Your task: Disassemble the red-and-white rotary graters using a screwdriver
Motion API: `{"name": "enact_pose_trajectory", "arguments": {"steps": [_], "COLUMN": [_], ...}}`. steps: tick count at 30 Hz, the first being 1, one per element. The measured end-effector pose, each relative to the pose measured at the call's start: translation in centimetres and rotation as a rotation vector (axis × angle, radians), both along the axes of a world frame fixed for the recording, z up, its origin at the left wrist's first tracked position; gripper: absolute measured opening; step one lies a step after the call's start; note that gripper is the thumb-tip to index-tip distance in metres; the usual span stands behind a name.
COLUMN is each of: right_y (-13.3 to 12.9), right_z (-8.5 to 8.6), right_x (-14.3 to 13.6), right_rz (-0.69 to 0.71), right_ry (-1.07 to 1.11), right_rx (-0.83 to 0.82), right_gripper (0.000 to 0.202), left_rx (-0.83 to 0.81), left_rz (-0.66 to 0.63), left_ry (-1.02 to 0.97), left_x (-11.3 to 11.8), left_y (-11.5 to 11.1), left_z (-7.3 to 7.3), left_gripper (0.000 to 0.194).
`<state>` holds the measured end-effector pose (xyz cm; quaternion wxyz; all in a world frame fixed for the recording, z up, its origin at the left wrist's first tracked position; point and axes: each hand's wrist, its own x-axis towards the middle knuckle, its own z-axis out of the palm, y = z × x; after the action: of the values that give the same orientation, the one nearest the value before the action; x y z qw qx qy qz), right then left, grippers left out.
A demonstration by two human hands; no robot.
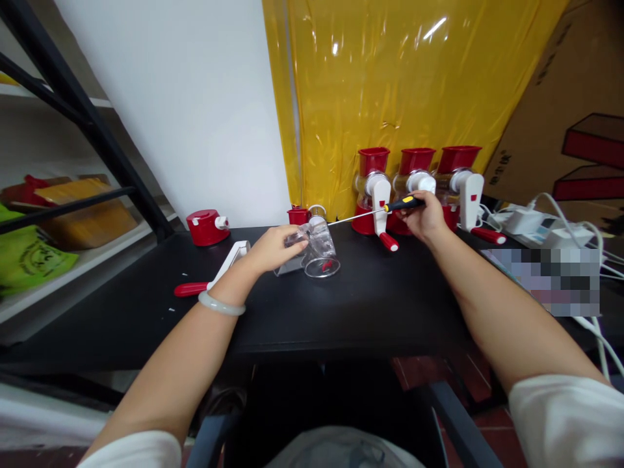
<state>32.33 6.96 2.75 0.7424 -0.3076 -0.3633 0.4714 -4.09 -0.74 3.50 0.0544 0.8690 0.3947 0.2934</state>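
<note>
My left hand (pixel 280 248) grips a clear plastic housing (pixel 322 247) lying tilted over the black table. In my right hand (pixel 425 218) is a screwdriver (pixel 402 203) with a black and yellow handle, its long shaft pointing left to the upper part of the housing. Whether the tip touches it cannot be made out. Beside my left wrist lies a white crank handle (pixel 229 264) with a red grip. Behind the housing are a small red part (pixel 298 215) and a metallic round part, partly hidden.
A red round base (pixel 208 227) sits at the back left of the black table (pixel 302 318). Three red and clear crank machines (pixel 373 188) line the back right. White chargers and cables (pixel 565 234) lie at the right, near shelves' opposite side, a cardboard box (pixel 560 130).
</note>
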Motion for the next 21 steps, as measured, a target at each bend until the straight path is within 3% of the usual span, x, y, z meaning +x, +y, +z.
{"name": "enact_pose_trajectory", "arguments": {"steps": [6, 16, 21], "right_y": [0.62, 0.12, 0.12], "right_z": [-0.54, -0.20, -0.28], "right_x": [0.23, 0.39, 0.48], "right_rz": [-0.098, -0.001, -0.032], "right_ry": [-0.118, -0.014, -0.033], "right_rx": [0.001, 0.002, 0.023], "right_gripper": [0.044, 0.017, 0.026], "left_rx": [0.010, 0.002, 0.005], "left_rz": [0.005, 0.015, 0.010], "left_ry": [-0.008, -0.001, -0.008], "left_x": [-0.08, -0.29, -0.22], "left_y": [0.21, 0.51, 0.40], "left_z": [-0.05, -0.27, -0.20], "left_gripper": [0.025, 0.028, 0.027]}}
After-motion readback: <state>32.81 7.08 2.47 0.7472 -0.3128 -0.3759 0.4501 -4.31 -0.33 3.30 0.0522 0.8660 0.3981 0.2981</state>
